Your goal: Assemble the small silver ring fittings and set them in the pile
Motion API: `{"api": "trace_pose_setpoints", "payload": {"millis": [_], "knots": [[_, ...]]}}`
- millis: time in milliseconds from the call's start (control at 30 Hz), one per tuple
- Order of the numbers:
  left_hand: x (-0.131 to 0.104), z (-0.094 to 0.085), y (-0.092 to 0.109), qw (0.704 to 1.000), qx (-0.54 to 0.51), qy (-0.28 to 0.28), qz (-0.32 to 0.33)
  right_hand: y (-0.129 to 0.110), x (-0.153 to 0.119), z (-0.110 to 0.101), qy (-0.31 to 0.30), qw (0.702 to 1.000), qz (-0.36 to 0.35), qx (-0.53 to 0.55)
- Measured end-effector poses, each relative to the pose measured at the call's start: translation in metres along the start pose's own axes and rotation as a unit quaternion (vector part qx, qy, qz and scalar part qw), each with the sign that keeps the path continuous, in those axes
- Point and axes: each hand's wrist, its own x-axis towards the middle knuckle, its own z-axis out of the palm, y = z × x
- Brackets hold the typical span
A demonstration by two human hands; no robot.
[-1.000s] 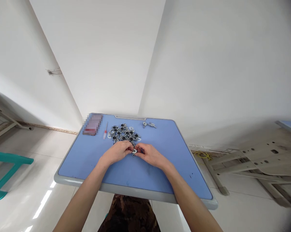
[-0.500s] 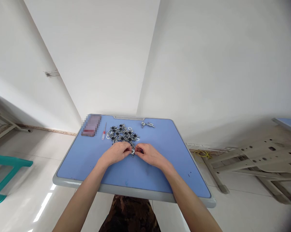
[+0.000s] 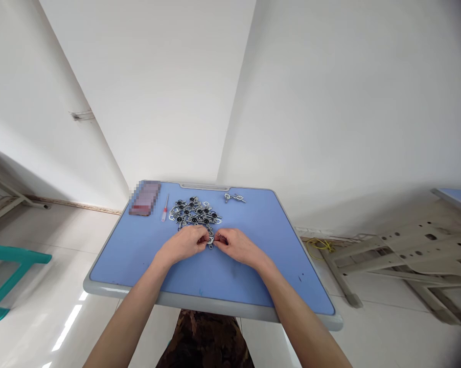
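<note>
Between my two hands, just in front of the pile, is a small silvery metal part (image 3: pixel 211 240) with a ring at its near end; its exact kind is too small to make out. My left hand (image 3: pixel 186 241) pinches it from the left, fingers closed. From the right, my right hand (image 3: pixel 236 245) has thumb and fingers pressed together at its edge. A pile of small metal parts with black round caps (image 3: pixel 194 210) lies just beyond my fingers. Both hands rest low over the blue desk (image 3: pixel 230 281).
A screwdriver (image 3: pixel 164 208) with a clear and red handle lies left of the pile, beside a blurred phone-like slab (image 3: pixel 146 198). Two or so metal pieces (image 3: pixel 234 198) sit at the back right. A green stool (image 3: pixel 12 271) stands left; another desk (image 3: pixel 407 250) is at right.
Almost nothing differs. My hands stay around the small metal part with only slight finger movement; the view has shifted a little.
</note>
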Motion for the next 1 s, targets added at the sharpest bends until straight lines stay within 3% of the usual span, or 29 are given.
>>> {"api": "trace_pose_setpoints", "payload": {"millis": [200,367,633,1000], "knots": [[-0.001,-0.001,0.000,0.998,-0.048,0.022,0.027,-0.001,0.000,-0.001,-0.007,1.000,0.000,-0.003],[-0.004,-0.010,0.001,0.997,-0.057,0.053,0.000,0.000,0.000,0.001,0.005,1.000,0.002,0.007],[0.000,-0.004,0.001,0.998,0.046,0.029,-0.023,0.002,0.001,0.002,0.017,1.000,0.005,-0.002],[0.000,-0.003,-0.001,1.000,-0.014,0.007,-0.022,0.002,0.000,0.002,0.011,1.000,0.002,-0.003]]}}
